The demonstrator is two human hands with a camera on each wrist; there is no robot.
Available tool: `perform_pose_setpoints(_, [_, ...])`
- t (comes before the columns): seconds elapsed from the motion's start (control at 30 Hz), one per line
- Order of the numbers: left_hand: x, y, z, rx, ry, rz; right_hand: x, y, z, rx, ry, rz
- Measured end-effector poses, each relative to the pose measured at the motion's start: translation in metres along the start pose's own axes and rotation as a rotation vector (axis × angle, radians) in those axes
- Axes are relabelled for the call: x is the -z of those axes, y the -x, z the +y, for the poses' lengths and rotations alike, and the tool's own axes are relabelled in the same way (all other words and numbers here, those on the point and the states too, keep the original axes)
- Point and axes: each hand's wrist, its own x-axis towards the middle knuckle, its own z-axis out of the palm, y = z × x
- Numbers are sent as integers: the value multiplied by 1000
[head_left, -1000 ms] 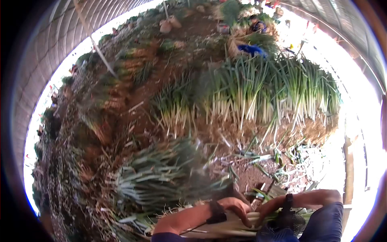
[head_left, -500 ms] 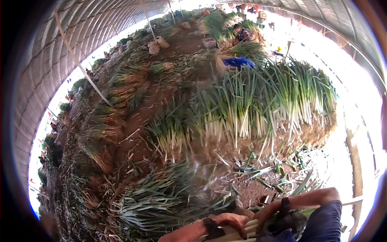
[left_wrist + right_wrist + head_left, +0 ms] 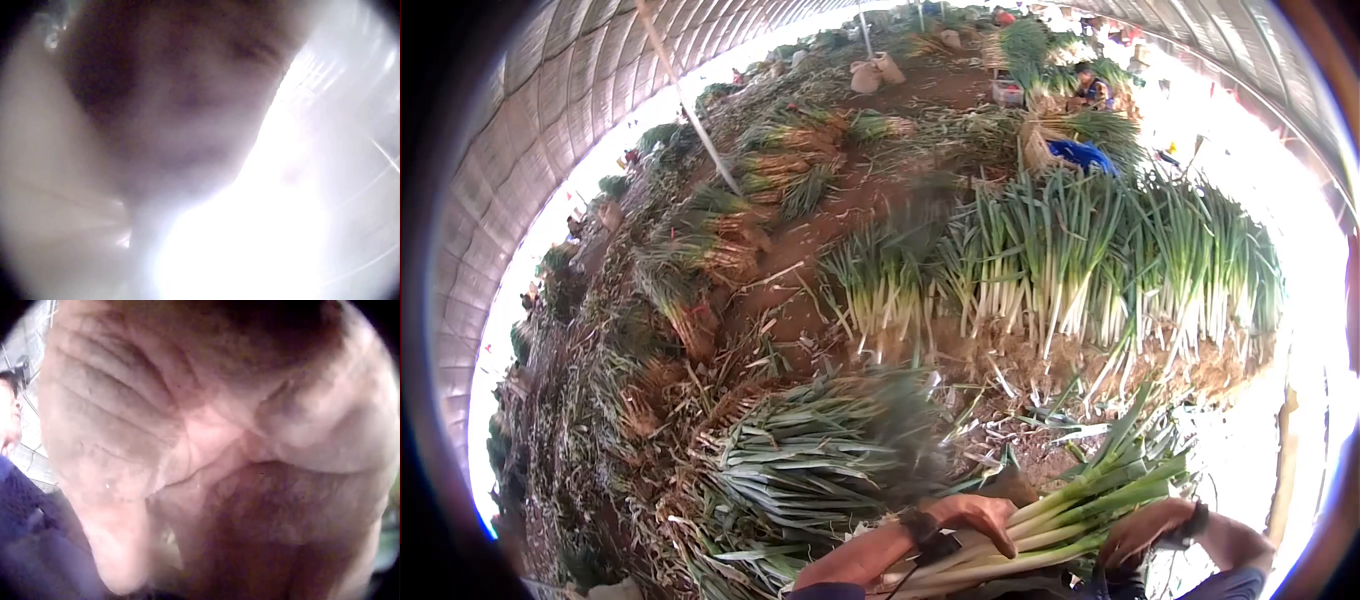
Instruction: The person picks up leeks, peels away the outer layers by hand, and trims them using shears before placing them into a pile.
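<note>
A bunch of long green onions (image 3: 1040, 540) lies across the person's lap, its white ends to the left and green leaves fanned up to the right. My left hand (image 3: 978, 514) grips the pale stalks from above, thumb (image 3: 1003, 543) bent down over the near side. The left wrist view is blurred and overexposed, with part of that hand (image 3: 181, 106) filling its middle. Beside the lower edge of the leaves, my right hand (image 3: 1138, 530) points its fingers down and left. Close up, its creased palm (image 3: 206, 431) shows; I cannot tell whether the fingertips hold anything.
A heap of green onions (image 3: 800, 450) lies at the left. Ahead stands a long row of upright onions (image 3: 1060, 260), with loose leaf scraps (image 3: 1050, 420) on the soil before it. A pole (image 3: 690, 105) leans at the left. Another person (image 3: 1092, 90) sits far back.
The right hand has moved right, off the stalks close to the left hand. More of the bunch shows, its leaves spread up and right. The left hand keeps its grip. The head view has shifted.
</note>
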Motion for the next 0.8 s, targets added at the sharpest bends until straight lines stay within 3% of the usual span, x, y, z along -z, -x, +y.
perform_pose_setpoints(0.03, [2,5,-3,-3,14,9,11,-9,-12,-60,-138,-160])
perform_pose_setpoints(0.07, [3,11,-5,39,-27,60,-15,-25,-13,104,-4,-118])
perform_pose_setpoints(0.13, [7,18,-16,82,-50,118,-19,-24,-39,27,-270,-276])
perform_pose_setpoints(0.17, [11,18,-25,18,62,71,-33,-35,-5,-89,-171,17])
perform_pose_setpoints(0.2, [11,18,-32,-48,180,21,-22,-55,41,-57,91,192])
perform_pose_setpoints(0.23, [10,23,-37,-173,292,63,-17,-58,39,-84,65,309])
perform_pose_setpoints(0.27, [13,22,-44,-178,321,62,-6,-56,18,-80,-36,362])
perform_pose_setpoints(0.33, [21,18,-61,-163,254,171,16,-58,-5,-37,-159,436])
perform_pose_setpoints(0.4, [32,20,-71,-110,278,134,46,-56,-22,8,-205,489])
perform_pose_setpoints(0.53, [68,24,-84,-198,452,189,120,-51,-46,87,-242,556])
perform_pose_setpoints(0.63, [111,30,-91,-134,403,343,186,-48,-63,141,-243,585])
perform_pose_setpoints(0.8, [197,65,-57,-139,610,525,299,-34,-98,228,-235,645])
